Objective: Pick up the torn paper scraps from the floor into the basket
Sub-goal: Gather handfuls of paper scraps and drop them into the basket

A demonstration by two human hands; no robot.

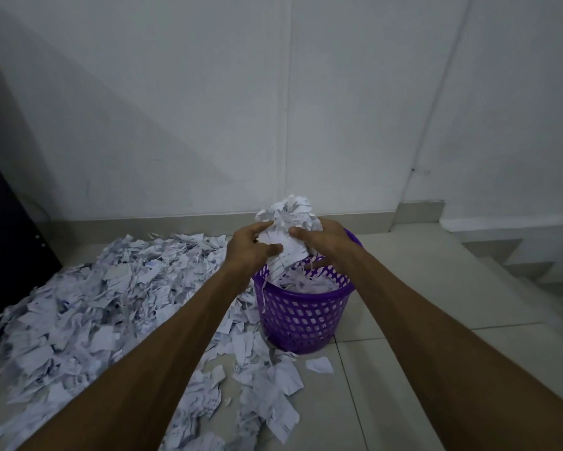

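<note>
- Head view: my left hand (249,247) and right hand (325,240) pinch a bundle of scraps (286,229), long axis upright, above the purple basket (301,315).
- Scrap pile (104,301) lies left.

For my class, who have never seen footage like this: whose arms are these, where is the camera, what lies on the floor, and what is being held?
There is one picture, taken by a camera worn on a person's head, looking forward and down, so the arms are the wearer's own. The left hand and right hand together grip a bundle of torn paper just above a purple basket, which already holds scraps. A big pile of paper scraps covers the tiled floor left of the basket and in front of it. Behind stands a plain wall.
</note>
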